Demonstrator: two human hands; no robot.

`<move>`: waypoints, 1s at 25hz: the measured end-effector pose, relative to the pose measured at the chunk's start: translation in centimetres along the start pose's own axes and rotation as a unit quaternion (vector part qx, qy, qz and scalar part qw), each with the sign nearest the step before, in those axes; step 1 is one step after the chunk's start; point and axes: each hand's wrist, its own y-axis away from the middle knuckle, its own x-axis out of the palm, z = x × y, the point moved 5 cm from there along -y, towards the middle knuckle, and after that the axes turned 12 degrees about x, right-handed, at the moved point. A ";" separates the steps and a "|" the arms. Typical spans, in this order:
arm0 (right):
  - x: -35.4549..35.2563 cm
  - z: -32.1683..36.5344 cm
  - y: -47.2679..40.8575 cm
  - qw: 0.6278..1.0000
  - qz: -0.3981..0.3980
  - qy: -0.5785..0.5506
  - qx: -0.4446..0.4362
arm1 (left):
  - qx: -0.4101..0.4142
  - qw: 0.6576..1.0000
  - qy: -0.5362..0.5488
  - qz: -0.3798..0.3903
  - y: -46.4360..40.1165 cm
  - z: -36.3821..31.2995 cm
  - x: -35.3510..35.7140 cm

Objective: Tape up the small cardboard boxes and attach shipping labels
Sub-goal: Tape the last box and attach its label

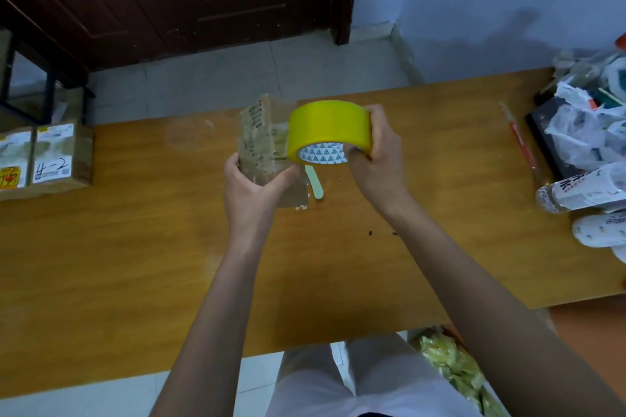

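A small cardboard box (pixel 262 142) is held above the middle of the tabletop (pixel 135 247), just left of the frame's centre. Its brown surface is worn — patches of old clear tape and torn label remnants with dark printing are seen across the face turned toward the camera. The box is tilted, its long axis running from the lower centre of the frame up toward the upper left, with one corner pointing up and away. The left hand (pixel 252 191) is wrapped around the lower end, its fingers (pixel 288 176) pressed against the right side of the box and the thumb laid on the left edge. A roll of yellow tape (pixel 330 132) is pressed against the box's right side, its core facing down toward the camera and showing a white liner with green triangles. The roll is gripped by the right hand (pixel 379 159) — thumb hooked into the core, fingers curled over the outer rim. Two labelled boxes (pixel 44 159) are seen side by side at the left edge of the frame.
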 end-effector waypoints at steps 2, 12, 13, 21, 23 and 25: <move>-1.2 0.8 -1.0 0.993 -0.050 0.094 -0.057 | -0.005 0.998 0.057 -0.032 -0.7 0.0 -1.4; -1.1 0.4 -2.5 0.932 -0.026 0.355 -0.072 | -0.037 0.928 0.354 0.110 -1.3 -1.5 -1.9; -1.0 0.4 -2.4 0.933 -0.023 0.351 -0.073 | -0.040 0.909 0.396 0.125 -1.1 -1.8 -1.8; 0.6 2.2 -1.2 0.934 -0.014 0.339 -0.113 | -0.025 0.808 0.546 0.219 1.1 -4.0 -0.2; 0.8 2.6 -0.9 0.933 -0.016 0.340 -0.115 | -0.038 0.802 0.556 0.215 1.4 -4.1 0.1; 1.0 3.0 -0.7 0.922 -0.028 0.364 -0.126 | -0.036 0.791 0.569 0.220 1.8 -4.2 0.1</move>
